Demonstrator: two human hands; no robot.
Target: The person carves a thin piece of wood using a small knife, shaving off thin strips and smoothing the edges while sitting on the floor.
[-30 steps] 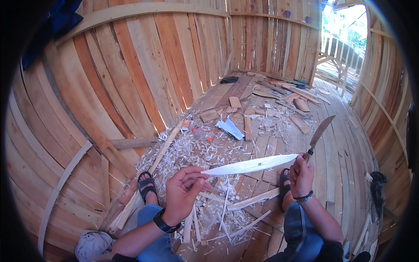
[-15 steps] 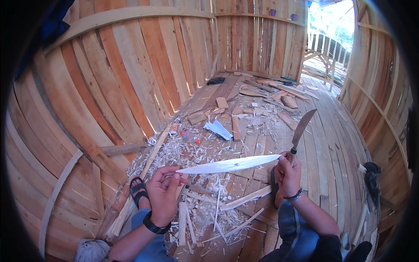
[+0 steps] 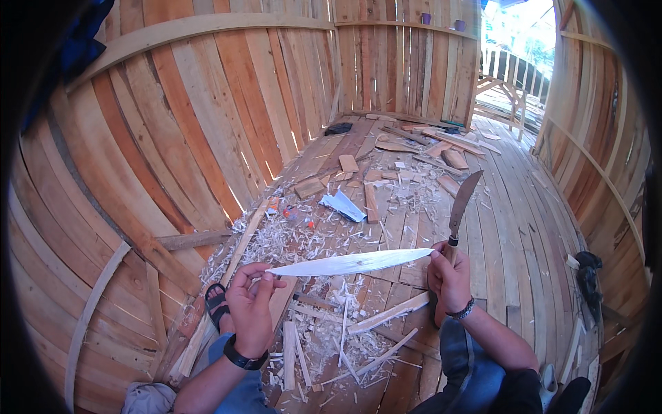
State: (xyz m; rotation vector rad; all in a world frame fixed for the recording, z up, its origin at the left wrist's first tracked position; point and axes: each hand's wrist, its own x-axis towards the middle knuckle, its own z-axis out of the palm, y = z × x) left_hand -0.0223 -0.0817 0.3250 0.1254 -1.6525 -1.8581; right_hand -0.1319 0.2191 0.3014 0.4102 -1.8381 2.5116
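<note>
A pale, smoothly carved strip of wood [image 3: 352, 263], widest in the middle and pointed at both ends, is held level across the view. My left hand [image 3: 249, 307] pinches its left tip between thumb and fingers. Its right tip is pinched by my right hand [image 3: 449, 281], whose fingers also wrap the handle of a large knife [image 3: 465, 200]. The broad brownish blade points up and away, clear of the strip. Part of the handle is hidden in my palm.
Wood shavings [image 3: 269, 238] and offcuts [image 3: 289, 355] litter the plank floor around my feet. Farther off lie a light blue packet [image 3: 343, 206] and a pile of boards [image 3: 441, 148]. Plank walls [image 3: 200, 103] rise on the left and right. A black bag [image 3: 589, 276] lies at the right wall.
Both hands have shifted slightly left in view with the strip and the knife. The grips look the same.
</note>
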